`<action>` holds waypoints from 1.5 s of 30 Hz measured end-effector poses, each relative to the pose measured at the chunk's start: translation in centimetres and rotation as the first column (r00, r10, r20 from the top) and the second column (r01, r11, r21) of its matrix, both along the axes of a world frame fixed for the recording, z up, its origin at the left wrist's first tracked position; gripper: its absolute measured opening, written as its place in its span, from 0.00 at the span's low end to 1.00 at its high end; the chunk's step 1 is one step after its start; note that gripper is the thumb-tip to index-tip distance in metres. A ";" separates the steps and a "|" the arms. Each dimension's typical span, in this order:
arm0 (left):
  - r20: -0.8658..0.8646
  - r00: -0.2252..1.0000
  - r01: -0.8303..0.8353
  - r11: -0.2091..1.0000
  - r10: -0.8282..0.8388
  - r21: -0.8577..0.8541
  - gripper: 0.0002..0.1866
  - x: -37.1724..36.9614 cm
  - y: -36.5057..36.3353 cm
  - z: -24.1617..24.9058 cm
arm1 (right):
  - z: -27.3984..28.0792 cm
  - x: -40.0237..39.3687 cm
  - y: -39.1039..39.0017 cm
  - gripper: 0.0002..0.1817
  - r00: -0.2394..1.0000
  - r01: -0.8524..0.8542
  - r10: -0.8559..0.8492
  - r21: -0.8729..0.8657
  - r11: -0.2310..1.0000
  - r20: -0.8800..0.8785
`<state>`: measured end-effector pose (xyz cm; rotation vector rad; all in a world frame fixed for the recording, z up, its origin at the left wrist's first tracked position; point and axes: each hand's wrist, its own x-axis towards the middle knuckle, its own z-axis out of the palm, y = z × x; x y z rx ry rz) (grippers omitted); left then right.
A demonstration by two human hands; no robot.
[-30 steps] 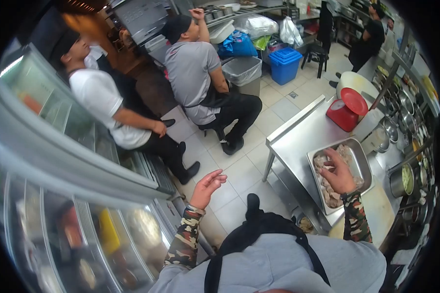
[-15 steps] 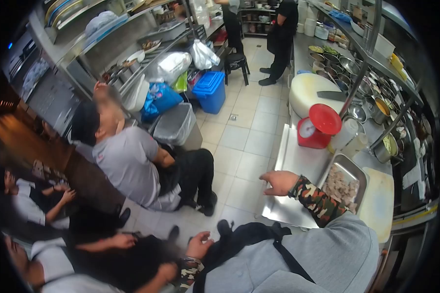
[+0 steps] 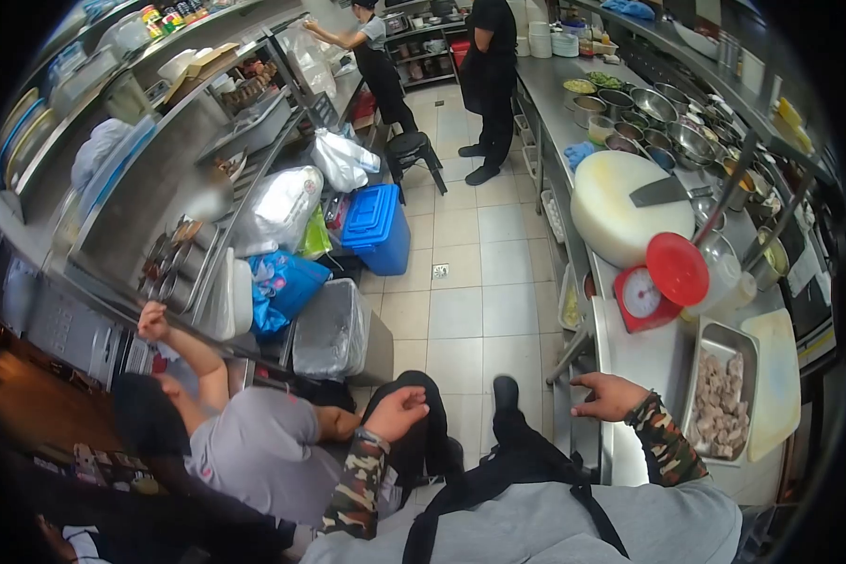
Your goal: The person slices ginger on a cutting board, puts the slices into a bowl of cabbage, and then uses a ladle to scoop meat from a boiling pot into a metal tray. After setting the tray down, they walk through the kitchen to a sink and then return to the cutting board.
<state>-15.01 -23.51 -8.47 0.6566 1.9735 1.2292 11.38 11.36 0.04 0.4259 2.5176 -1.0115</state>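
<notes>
My right hand (image 3: 611, 397) hangs over the left edge of the steel counter (image 3: 620, 350), empty, fingers loosely spread. Close to that forearm, a metal tray (image 3: 701, 368) holds pieces of pale meat (image 3: 722, 399), beside a cutting board (image 3: 775, 376). Farther along the counter stands a red kitchen scale (image 3: 643, 299) with a round dish on top. Behind it, a cleaver (image 3: 661, 192) lies on a thick round chopping block (image 3: 616, 211). My left hand (image 3: 397, 415) is held in the air in front of a seated person's dark clothing, with nothing in it and its fingers slightly bent apart.
A person in a grey shirt (image 3: 258, 451) sits close on my left. The tiled aisle (image 3: 461, 282) runs ahead, with a bin (image 3: 334, 334), a blue lidded container (image 3: 376, 226) and a black stool (image 3: 412, 150) along its left. Two people stand farther down, one in black (image 3: 491, 85).
My view has swung left and advanced along the aisle. My left hand has risen forward from beside my body. The seated person now appears lower and nearer to me.
</notes>
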 end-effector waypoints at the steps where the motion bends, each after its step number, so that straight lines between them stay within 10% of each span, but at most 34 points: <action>1: 0.020 0.998 0.055 0.998 -0.055 -0.002 0.22 -2.8 2.1 0.4 | 0.3 -1.7 0.5 0.37 0.999 0.053 -0.053 -0.134 0.990 0.005; 3: 0.016 0.992 0.128 0.992 -0.129 0.010 0.23 -8.1 6.1 1.2 | -1.1 -5.3 2.6 0.36 0.993 0.115 -0.115 -0.382 0.917 0.023; 10: -0.231 0.923 0.212 0.906 -0.309 -0.367 0.26 -21.6 16.0 2.3 | 2.5 -21.7 11.2 0.34 0.994 0.054 -0.085 -0.387 0.921 -0.064; 14: 0.030 0.980 0.198 0.957 -0.196 -0.213 0.27 -26.7 18.5 -0.3 | 4.9 -31.7 18.2 0.32 0.977 -0.033 0.007 -0.118 0.992 -0.215; 18: -0.082 0.984 0.100 0.872 -0.157 -0.480 0.30 -32.6 19.6 -4.4 | 5.7 -42.8 23.9 0.32 0.954 -0.094 0.098 0.029 0.995 -0.283; 22: -0.018 0.995 0.073 0.825 -0.100 -0.561 0.32 -41.7 23.0 -7.2 | 2.7 -55.3 29.7 0.33 0.988 -0.083 0.081 -0.009 0.997 -0.128; 24: -0.053 0.992 0.060 0.807 -0.112 -0.588 0.32 -46.7 25.0 -8.7 | 0.0 -60.2 32.2 0.33 0.990 -0.140 0.127 0.426 0.894 0.059; 33: -0.292 0.844 0.233 0.798 -0.449 -0.556 0.31 -76.9 47.8 -3.5 | -1.8 -74.3 46.6 0.35 0.940 0.342 -0.342 -0.043 0.939 0.005; 38: -0.375 0.805 0.286 0.854 -0.461 -0.436 0.29 -91.2 63.0 2.1 | -8.5 -76.7 54.0 0.35 0.861 0.338 -0.456 0.417 0.844 0.226; 42: -0.424 0.806 0.235 0.880 -0.413 -0.412 0.29 -98.9 71.6 1.2 | -12.4 -79.7 61.1 0.37 0.812 0.401 -0.416 0.126 0.907 0.410; 45: -0.321 0.815 0.252 0.794 -0.483 -0.554 0.30 -103.0 75.4 -0.4 | -18.3 -85.6 69.2 0.34 0.869 0.218 -0.301 0.242 0.945 0.393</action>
